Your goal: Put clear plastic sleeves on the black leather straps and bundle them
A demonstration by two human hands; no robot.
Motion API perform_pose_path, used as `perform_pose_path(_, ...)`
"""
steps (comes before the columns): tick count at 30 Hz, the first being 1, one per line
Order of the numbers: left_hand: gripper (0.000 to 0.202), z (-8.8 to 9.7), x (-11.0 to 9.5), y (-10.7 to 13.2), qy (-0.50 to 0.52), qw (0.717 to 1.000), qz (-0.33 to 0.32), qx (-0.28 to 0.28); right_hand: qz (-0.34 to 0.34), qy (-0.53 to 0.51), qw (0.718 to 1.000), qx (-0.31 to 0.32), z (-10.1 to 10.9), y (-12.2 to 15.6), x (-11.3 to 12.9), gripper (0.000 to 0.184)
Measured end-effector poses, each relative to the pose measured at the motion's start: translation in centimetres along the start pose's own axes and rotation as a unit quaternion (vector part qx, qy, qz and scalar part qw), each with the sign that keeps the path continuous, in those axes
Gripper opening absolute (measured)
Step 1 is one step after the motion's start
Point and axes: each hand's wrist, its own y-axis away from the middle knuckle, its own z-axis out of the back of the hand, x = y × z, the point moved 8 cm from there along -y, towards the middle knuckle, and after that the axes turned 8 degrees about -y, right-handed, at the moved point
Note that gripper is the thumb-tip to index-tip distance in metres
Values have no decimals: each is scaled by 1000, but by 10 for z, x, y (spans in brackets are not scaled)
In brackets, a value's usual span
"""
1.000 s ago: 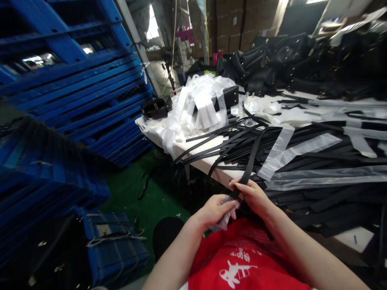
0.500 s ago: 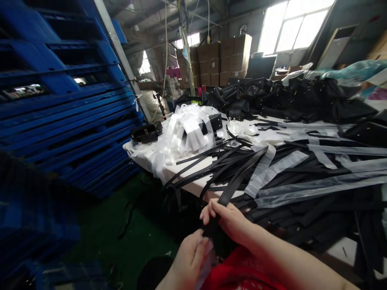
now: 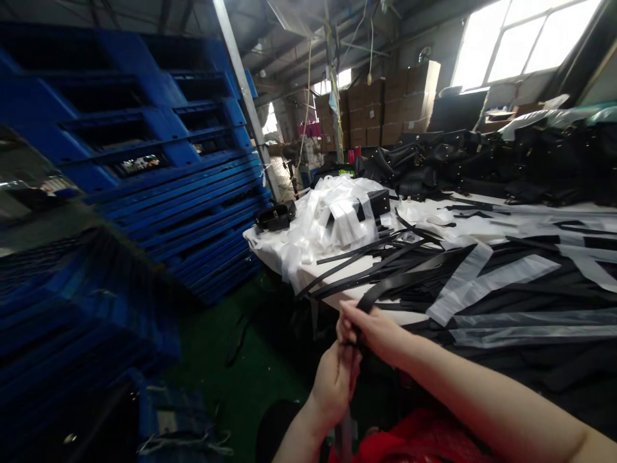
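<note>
A long black strap runs from the table edge down into my two hands. My right hand is closed around it, thumb on top, just off the table's corner side. Directly below, my left hand grips the same strap, its fingers wrapped round it. A pale translucent end hangs beneath the left fist; I cannot tell whether it is a sleeve over the strap. Many more black straps lie across the table beside my right forearm, with translucent plastic sleeves strewn over them.
A heap of white plastic sleeves covers the table's far left corner. Black bags are piled along the back. Stacked blue pallets stand left of the green floor. Cardboard boxes rise behind.
My left hand has come up to meet the right hand on the strap. The view has swung left, so the table appears farther right.
</note>
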Motion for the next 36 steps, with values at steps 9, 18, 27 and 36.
perform_pose_path(9, 53, -2, 1, -13, -107, 993, -56, -5, 32, -96, 988, -118, 38, -12, 14, 46)
perform_pose_path(18, 57, -7, 23, 0, -87, 995, 1, 41, 39, -175, 970, -163, 67, -4, 32, 33)
perform_pose_path(27, 57, -12, 7, -4, -80, 997, -20, 4, 3, 14, 999, -35, 12, 11, -35, 46)
perform_pose_path(36, 56, -40, 53, 18, -138, 980, 40, 137, 87, -162, 950, -252, 116, 31, 5, 44)
